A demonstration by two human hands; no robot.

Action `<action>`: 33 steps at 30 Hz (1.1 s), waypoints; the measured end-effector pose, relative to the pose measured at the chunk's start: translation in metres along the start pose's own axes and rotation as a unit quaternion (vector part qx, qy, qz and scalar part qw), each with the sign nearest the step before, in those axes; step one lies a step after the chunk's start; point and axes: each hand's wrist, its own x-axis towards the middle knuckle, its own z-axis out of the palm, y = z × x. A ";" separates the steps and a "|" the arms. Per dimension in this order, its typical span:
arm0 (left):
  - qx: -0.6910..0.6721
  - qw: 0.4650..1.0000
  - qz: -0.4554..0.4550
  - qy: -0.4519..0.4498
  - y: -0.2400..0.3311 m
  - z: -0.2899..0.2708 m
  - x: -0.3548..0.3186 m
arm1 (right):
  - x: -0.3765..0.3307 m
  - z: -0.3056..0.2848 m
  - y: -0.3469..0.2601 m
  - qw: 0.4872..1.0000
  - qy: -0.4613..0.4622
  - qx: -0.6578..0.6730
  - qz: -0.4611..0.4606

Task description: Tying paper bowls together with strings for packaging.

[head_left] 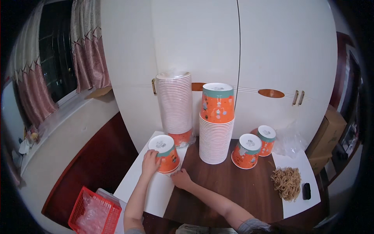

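Note:
An orange paper bucket [168,159] with a teal band stands upside down on the table's left part, its white base up. My left hand [150,162] is closed against its left side, fingers reaching toward the base edge. My right hand [181,179] is by the bucket's lower rim, fingers curled in; whatever they may pinch is too small to make out. To the right rises a tall stack of nested upside-down paper buckets [216,140], orange and teal at the top. Behind my left hand stands another tall stack of buckets [175,103] in clear plastic wrap.
Two more upturned paper buckets [244,156] [267,146] stand right of the stack. Near the table's right edge lie a pile of tan rubber bands [287,183] and a small black object [306,191]. Clear plastic bags [290,141] sit behind. A red basket [80,210] is lower left.

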 end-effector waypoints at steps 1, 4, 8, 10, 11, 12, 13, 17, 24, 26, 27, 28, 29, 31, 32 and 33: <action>-0.017 0.999 -0.025 -0.019 0.000 0.002 -0.003 | -0.003 -0.001 -0.002 1.000 -0.001 0.001 0.003; 0.001 1.000 -0.007 0.020 0.000 0.008 -0.007 | -0.009 -0.003 -0.009 0.998 0.033 0.041 -0.026; 0.023 0.999 -0.020 0.031 0.009 0.011 -0.007 | -0.009 0.001 -0.015 0.990 0.073 0.118 -0.027; 0.026 0.999 -0.024 0.025 0.013 0.009 -0.007 | -0.010 0.005 -0.016 0.987 0.096 0.130 -0.026; 0.027 0.999 -0.025 0.024 0.014 0.007 -0.008 | -0.010 0.006 -0.016 0.989 0.061 0.132 -0.018; 0.029 0.999 -0.031 0.020 0.015 0.005 -0.008 | -0.011 0.006 -0.016 0.991 0.025 0.133 -0.010; 0.031 0.999 -0.037 0.017 0.016 0.004 -0.009 | -0.013 0.003 -0.015 0.991 0.025 0.134 -0.010; 0.037 0.998 -0.039 0.014 0.018 0.001 -0.009 | -0.021 -0.013 -0.004 0.992 -0.020 0.126 -0.010; -0.012 0.999 -0.032 0.002 0.009 0.007 -0.004 | -0.053 -0.063 0.039 0.974 0.114 0.194 0.023; -0.055 0.998 -0.035 -0.022 0.006 0.004 0.000 | -0.067 -0.139 0.050 0.931 0.160 0.328 -0.009; -0.046 0.999 -0.009 -0.020 0.001 0.004 0.002 | -0.082 -0.188 0.049 0.900 0.183 0.396 -0.027; -0.035 0.999 0.015 -0.017 -0.002 0.005 0.003 | -0.100 -0.235 0.046 0.881 0.188 0.430 -0.052; -0.091 0.993 -0.036 -0.058 0.013 -0.002 0.008 | -0.121 -0.276 0.045 0.862 0.193 0.463 -0.072; 0.023 0.999 -0.009 -0.025 0.017 -0.006 0.003 | -0.155 -0.338 0.039 0.844 0.216 0.454 -0.189; 0.132 0.991 0.023 0.009 0.020 -0.004 0.006 | -0.168 -0.359 0.035 0.839 0.208 0.446 -0.234; 0.044 0.999 0.010 0.005 0.028 0.005 0.012 | -0.180 -0.373 0.031 0.836 0.201 0.432 -0.272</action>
